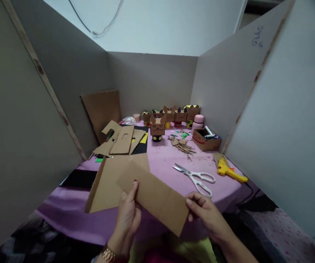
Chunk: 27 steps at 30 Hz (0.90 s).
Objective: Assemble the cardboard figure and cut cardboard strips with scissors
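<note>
Here, left hand (129, 212) upright, right hand (206, 212) angled inward, fingers (133, 192) of both pinching one cardboard piece (159, 197)

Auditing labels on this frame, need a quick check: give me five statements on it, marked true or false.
1. The left hand and right hand hold one cardboard piece. True.
2. The scissors are in the right hand. False: they lie on the cloth.
3. Markers sit in the small box. True.
4. The glue gun is blue. False: it is yellow.
5. The bottle is pink. True.
</note>
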Motion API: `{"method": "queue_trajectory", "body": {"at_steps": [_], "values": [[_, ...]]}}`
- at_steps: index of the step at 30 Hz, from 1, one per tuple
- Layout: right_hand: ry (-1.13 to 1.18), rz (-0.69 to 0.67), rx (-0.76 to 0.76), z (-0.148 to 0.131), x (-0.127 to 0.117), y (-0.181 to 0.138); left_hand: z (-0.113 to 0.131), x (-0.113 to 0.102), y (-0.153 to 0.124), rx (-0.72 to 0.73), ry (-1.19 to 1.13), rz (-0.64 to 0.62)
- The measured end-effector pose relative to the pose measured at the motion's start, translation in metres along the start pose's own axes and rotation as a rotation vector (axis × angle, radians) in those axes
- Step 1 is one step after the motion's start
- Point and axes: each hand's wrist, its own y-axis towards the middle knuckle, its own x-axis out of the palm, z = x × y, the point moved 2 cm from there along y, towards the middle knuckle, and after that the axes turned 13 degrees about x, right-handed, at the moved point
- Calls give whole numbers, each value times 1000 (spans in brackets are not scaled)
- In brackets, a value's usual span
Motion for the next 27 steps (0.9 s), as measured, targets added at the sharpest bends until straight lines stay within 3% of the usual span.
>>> {"method": "queue_trajectory", "body": {"at_steps": [3, 5, 7, 9, 14, 16, 19, 22, 27], "values": [[3, 118, -84, -3, -2, 23, 15, -4, 15, 151, 116, 26], [3, 177, -134, -9, -10, 38, 30, -6, 31, 340, 231, 75], [-7, 211, -175, -17, -15, 50, 44, 0, 46, 588, 486, -8], [-27, 228, -211, -23, -18, 60, 47, 10, 61, 699, 683, -131], [-73, 270, -266, -28, -15, 82, 16, 27, 93, 324, 499, -311], [-70, 324, -271, -24, -14, 89, 5, 30, 107, 271, 461, -348], [-56, 408, -268, -15, -9, 94, 2, 30, 136, 304, 398, -283], [-139, 409, -292, -6, 3, 93, 9, 33, 172, 415, 349, -175], [-407, 381, -472, 0, 17, 93, 14, 49, 227, 587, 343, -84]]}}
